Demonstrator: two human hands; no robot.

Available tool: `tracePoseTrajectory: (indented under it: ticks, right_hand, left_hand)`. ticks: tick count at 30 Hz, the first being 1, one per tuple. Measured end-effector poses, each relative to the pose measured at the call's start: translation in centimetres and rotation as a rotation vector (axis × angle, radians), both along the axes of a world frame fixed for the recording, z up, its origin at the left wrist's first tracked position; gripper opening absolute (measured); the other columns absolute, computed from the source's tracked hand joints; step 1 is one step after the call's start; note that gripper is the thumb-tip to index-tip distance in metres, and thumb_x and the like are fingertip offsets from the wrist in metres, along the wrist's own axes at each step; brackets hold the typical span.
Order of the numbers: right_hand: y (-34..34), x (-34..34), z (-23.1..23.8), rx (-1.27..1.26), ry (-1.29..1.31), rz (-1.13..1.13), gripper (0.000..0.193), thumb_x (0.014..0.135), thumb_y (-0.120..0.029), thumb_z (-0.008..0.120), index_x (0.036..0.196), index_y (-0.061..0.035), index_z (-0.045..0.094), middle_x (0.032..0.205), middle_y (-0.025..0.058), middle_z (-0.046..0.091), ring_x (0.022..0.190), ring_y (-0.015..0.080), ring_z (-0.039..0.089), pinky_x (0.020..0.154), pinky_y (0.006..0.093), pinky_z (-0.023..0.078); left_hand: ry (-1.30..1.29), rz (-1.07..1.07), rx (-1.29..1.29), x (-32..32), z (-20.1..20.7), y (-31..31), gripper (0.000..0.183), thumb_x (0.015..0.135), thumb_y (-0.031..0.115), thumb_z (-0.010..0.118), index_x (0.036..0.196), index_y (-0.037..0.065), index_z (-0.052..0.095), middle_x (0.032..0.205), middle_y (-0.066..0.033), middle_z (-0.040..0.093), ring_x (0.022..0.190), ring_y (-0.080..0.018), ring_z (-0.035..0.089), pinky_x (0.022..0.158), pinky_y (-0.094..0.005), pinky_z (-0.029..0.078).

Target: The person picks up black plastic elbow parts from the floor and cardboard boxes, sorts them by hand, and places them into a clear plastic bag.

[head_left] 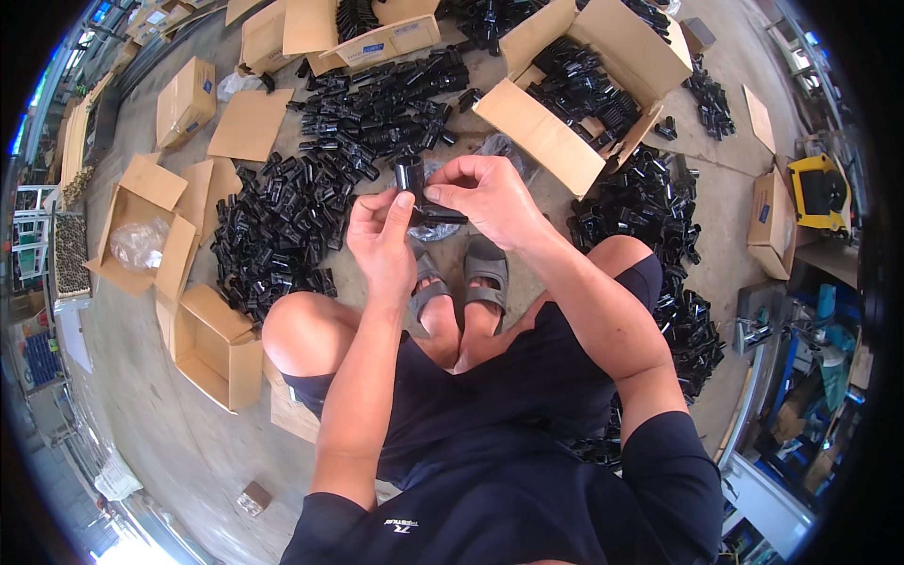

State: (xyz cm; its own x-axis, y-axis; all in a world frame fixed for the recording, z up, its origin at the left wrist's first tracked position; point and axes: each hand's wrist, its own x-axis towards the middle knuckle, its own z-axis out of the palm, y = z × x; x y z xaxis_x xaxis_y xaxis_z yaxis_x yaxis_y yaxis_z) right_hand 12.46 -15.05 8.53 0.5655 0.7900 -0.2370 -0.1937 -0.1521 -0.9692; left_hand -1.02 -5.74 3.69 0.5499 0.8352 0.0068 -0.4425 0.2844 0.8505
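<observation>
A glossy black tube-shaped fitting (409,178) is held up in front of me, above my feet. Its round tube stands upright, and a dark lower part juts out to the right beneath my right hand. My left hand (381,240) grips the tube from the left, its thumb pressed along the near side. From the right, my right hand (490,200) pinches at the fitting's side with thumb and forefinger. Whether a smaller piece sits between those fingertips is too fine to tell. Crumpled clear plastic (504,151) lies on the floor just behind the hands.
Heaps of similar black fittings (282,212) spread over the floor at left, far and right (640,212). An open carton (640,52) full of them stands far right, another (400,40) far. Open cartons (226,348) lie left. A yellow-and-black object (819,193) stands right.
</observation>
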Motion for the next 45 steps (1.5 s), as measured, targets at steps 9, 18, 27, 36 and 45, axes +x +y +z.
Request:
tracePoseTrajectory:
  ticks: [9,18,27,36,45]
  right_hand:
    - [-0.2,-0.9,-0.3,-0.015,-0.357,-0.064,0.015,0.086,-0.010,0.074,0.092,0.0034,0.073,0.082,0.0113,0.070,0.076,0.0168,0.066,0.069,0.0317,0.052]
    - [-0.4,-0.4,0.6,0.067,-0.511,0.020,0.011,0.084,-0.009,0.071,0.085,0.0022,0.071,0.084,0.0179,0.066,0.078,0.0371,0.067,0.071,0.0423,0.052]
    - [-0.4,-0.8,0.1,-0.013,-0.575,0.025,0.014,0.091,-0.010,0.069,0.094,0.0035,0.068,0.088,0.0120,0.067,0.081,0.0200,0.068,0.072,0.0341,0.053]
    - [-0.6,-0.5,1.2,0.067,-0.466,0.055,0.012,0.089,-0.007,0.071,0.092,0.0029,0.066,0.093,0.0117,0.062,0.083,0.0222,0.067,0.072,0.0339,0.053]
    - [-0.8,-0.5,1.4,0.106,-0.423,0.049,0.014,0.090,-0.009,0.069,0.092,0.0040,0.065,0.095,0.0137,0.062,0.084,0.0255,0.067,0.074,0.0367,0.053]
  left_hand:
    - [0.103,0.046,0.075,0.1,0.2,-0.2,0.011,0.094,-0.002,0.068,0.102,0.004,0.063,0.093,-0.0046,0.070,0.079,-0.0056,0.062,0.073,-0.0212,0.050]
    - [0.191,0.098,0.118,0.4,0.5,-0.4,0.009,0.094,0.001,0.070,0.098,0.003,0.062,0.087,-0.0021,0.068,0.071,-0.0037,0.057,0.065,-0.0181,0.044]
    - [0.164,0.104,0.138,0.4,1.6,-0.7,0.008,0.095,0.000,0.069,0.098,0.002,0.062,0.086,-0.0012,0.067,0.072,-0.0026,0.055,0.066,-0.0172,0.043]
    - [0.149,0.056,0.133,-0.4,1.1,-0.4,0.009,0.094,0.002,0.071,0.099,0.001,0.063,0.094,-0.0062,0.071,0.082,-0.0054,0.061,0.078,-0.0205,0.049]
    - [0.140,0.093,0.155,0.5,2.1,-1.0,0.008,0.095,0.002,0.069,0.098,0.003,0.062,0.083,0.0016,0.065,0.068,-0.0013,0.051,0.062,-0.0172,0.039]
